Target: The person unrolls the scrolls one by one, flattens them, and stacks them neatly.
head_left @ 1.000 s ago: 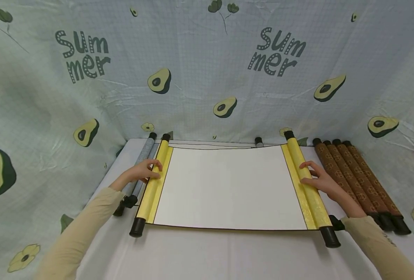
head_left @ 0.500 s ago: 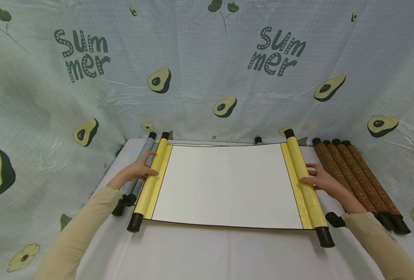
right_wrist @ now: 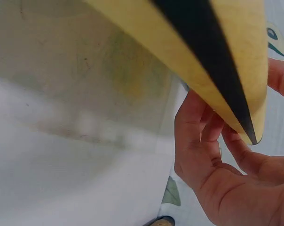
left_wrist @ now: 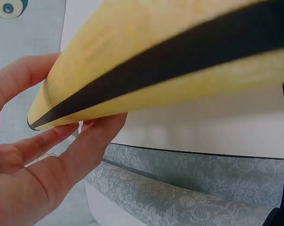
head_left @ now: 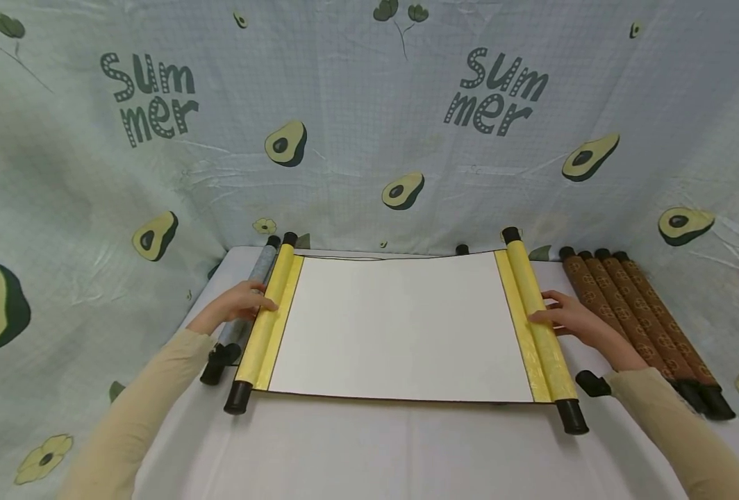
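Observation:
A hanging scroll (head_left: 401, 326) with a blank white sheet and yellow borders is spread between both hands. My left hand (head_left: 235, 304) grips its left yellow roller (head_left: 258, 340); in the left wrist view the thumb is on one side and the fingers curl under the roller. On the opposite side, my right hand (head_left: 576, 321) holds the right yellow roller (head_left: 547, 333), fingers curled beneath it in the right wrist view. Black knobs cap both rollers. Under the raised yellow scroll lies a grey patterned scroll (left_wrist: 156, 193), mostly hidden in the head view.
Several brown patterned scrolls (head_left: 641, 323) lie side by side at the table's right. One black knob (head_left: 592, 383) shows beside the right sleeve, another (head_left: 462, 249) behind the sheet. A white cloth covers the table (head_left: 401, 451); a printed avocado curtain (head_left: 344, 139) hangs behind.
Both hands have shifted the yellow scroll slightly left and toward the back. Its left roller now covers more of the grey scroll, and the right knob has come away from the black knob beside the sleeve.

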A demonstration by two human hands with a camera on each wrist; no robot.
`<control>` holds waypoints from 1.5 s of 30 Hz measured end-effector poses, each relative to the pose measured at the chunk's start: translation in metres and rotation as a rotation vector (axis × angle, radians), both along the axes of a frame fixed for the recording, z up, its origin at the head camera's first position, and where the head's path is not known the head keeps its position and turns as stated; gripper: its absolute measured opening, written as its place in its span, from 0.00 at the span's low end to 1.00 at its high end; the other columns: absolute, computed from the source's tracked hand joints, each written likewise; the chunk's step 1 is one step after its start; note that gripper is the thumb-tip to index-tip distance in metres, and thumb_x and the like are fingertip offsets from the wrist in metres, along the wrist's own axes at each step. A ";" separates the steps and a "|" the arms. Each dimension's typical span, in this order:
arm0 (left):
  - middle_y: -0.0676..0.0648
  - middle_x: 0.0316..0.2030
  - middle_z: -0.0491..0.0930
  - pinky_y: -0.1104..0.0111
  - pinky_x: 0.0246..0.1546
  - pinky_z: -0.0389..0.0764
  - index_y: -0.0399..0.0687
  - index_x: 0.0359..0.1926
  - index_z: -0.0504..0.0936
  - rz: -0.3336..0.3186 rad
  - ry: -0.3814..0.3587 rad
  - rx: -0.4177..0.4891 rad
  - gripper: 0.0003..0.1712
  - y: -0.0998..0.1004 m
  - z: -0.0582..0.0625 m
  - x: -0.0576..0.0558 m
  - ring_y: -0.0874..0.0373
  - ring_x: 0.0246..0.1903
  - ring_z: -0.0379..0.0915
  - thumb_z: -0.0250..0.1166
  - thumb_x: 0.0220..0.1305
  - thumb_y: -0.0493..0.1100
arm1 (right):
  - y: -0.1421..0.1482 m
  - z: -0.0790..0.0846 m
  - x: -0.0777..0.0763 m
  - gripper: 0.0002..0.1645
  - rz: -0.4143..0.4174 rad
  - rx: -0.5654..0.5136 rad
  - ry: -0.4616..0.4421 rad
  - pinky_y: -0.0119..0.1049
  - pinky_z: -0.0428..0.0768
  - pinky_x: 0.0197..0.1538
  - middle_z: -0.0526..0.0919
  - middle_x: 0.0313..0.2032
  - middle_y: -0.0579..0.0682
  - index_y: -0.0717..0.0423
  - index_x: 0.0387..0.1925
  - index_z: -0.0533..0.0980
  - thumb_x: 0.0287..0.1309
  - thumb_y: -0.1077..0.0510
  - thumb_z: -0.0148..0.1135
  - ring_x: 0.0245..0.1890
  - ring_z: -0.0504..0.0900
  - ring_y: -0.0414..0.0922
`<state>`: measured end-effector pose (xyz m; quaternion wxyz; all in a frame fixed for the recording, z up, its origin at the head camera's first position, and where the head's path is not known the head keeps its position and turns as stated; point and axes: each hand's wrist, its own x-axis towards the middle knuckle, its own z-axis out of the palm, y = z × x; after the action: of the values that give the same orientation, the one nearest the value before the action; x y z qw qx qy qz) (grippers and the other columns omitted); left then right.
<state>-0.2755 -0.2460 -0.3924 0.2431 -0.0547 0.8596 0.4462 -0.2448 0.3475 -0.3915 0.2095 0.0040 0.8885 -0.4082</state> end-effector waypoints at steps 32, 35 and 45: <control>0.26 0.55 0.63 0.59 0.41 0.79 0.22 0.62 0.49 0.010 -0.037 -0.028 0.39 -0.020 0.005 -0.024 0.53 0.33 0.79 0.58 0.58 0.39 | -0.019 -0.002 -0.029 0.49 -0.071 0.022 -0.038 0.45 0.77 0.47 0.61 0.55 0.69 0.71 0.63 0.45 0.54 0.46 0.56 0.47 0.74 0.55; 0.25 0.57 0.60 0.58 0.42 0.78 0.22 0.63 0.48 0.004 -0.060 -0.024 0.40 -0.023 0.006 -0.025 0.51 0.34 0.79 0.58 0.57 0.39 | -0.021 -0.003 -0.031 0.49 -0.076 0.017 -0.058 0.46 0.76 0.49 0.59 0.57 0.69 0.71 0.63 0.45 0.54 0.46 0.56 0.50 0.72 0.58; 0.25 0.55 0.63 0.59 0.39 0.79 0.20 0.60 0.54 0.023 -0.005 -0.107 0.37 -0.019 0.001 -0.031 0.49 0.33 0.80 0.59 0.56 0.38 | -0.023 -0.013 -0.040 0.48 -0.092 0.011 -0.093 0.49 0.73 0.52 0.56 0.59 0.68 0.69 0.64 0.45 0.55 0.46 0.54 0.54 0.68 0.61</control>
<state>-0.3069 -0.2648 -0.3914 0.2367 -0.0787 0.8810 0.4021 -0.2850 0.3244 -0.4049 0.2316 0.0652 0.8788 -0.4121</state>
